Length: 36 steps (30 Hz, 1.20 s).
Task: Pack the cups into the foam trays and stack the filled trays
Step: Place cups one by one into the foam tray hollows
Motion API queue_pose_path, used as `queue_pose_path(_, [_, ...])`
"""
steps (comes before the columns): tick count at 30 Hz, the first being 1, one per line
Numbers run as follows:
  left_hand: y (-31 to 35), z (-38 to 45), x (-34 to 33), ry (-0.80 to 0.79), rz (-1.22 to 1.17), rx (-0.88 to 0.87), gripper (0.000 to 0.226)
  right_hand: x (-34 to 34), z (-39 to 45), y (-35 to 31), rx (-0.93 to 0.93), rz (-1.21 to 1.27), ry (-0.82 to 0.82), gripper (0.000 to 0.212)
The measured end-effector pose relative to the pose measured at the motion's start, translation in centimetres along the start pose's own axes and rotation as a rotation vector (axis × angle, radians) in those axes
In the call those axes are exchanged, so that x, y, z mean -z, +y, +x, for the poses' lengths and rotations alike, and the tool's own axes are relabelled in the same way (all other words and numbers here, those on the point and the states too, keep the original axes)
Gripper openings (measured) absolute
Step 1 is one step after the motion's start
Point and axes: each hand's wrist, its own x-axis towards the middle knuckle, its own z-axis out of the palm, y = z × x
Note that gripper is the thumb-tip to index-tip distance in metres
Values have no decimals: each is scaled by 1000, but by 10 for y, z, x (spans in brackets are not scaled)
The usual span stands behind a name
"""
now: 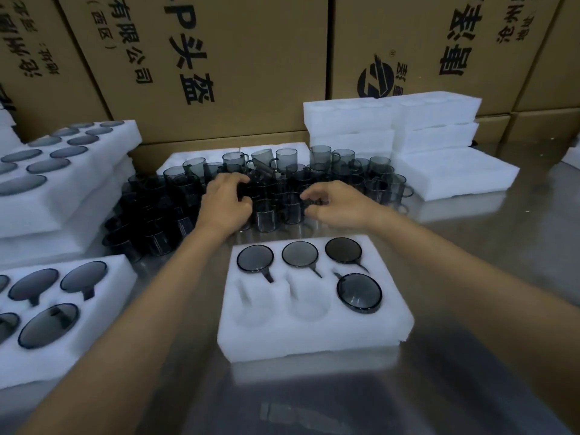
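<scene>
Cups [273, 183] of smoky glass crowded on steel table [470, 246], four seated in near foam tray [310, 334], left hand [226, 199] curled over cups, right hand [332, 202] pinching a cup rim.

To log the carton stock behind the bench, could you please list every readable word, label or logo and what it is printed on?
"有限公司": middle cardboard box, printed tilted.
"(西区)": same box, beside that line.
"P头盔": same box, large print, cut off by the top edge.
Round black logo, no legible lettering: right cardboard box.
Large characters on the right cardboard box: upside down, partly cut off, not reliably readable.
Small print on the left cardboard box and the right box's top: too blurred.
</scene>
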Motion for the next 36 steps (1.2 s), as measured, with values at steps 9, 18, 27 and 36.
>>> queue_pose_path(9, [-41,66,-2,5,422,-11,37,-36,47,-11,11,16,177,42])
queue_pose_path(18, [-8,20,38,24,168,-417,15,-10,32,-23,154,229,144,64])
queue_pose_path(27, [45,-83,76,-503,-146,-510,11,13,-62,-35,235,207,-175,86])
queue_pose_path(36, [47,-148,52,-510,-81,-417,66,-19,-125,-27,253,-81,4,59])
